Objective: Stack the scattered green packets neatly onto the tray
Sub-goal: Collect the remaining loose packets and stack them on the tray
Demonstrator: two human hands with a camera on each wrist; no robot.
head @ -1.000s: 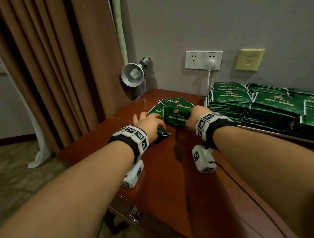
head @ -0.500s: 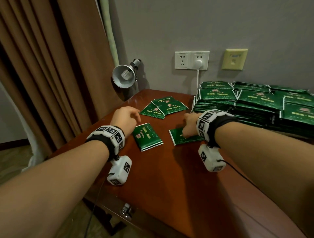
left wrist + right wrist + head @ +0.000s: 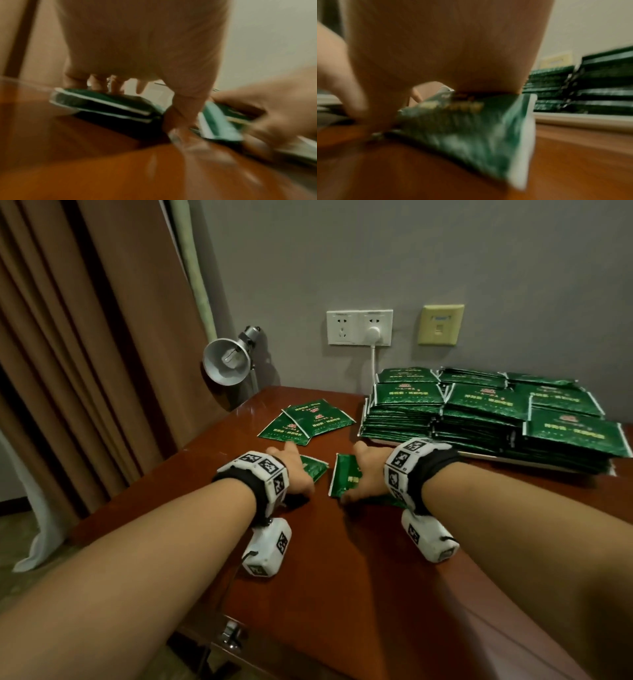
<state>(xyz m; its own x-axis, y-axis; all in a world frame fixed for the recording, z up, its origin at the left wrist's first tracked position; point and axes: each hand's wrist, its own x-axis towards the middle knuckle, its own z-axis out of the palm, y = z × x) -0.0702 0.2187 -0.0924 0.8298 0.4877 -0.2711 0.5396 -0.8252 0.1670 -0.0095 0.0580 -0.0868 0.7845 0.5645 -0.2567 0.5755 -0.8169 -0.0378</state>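
Gripping tilted packet (image 3: 346,475), right hand (image 3: 368,474), near tray (image 3: 513,456).

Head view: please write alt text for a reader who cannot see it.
Two hands on a brown table, each on a green packet: the left hand covers one, the right hand lifts another by its edge. Two more packets lie overlapped behind, beside a tray stacked with packets under a wall socket.
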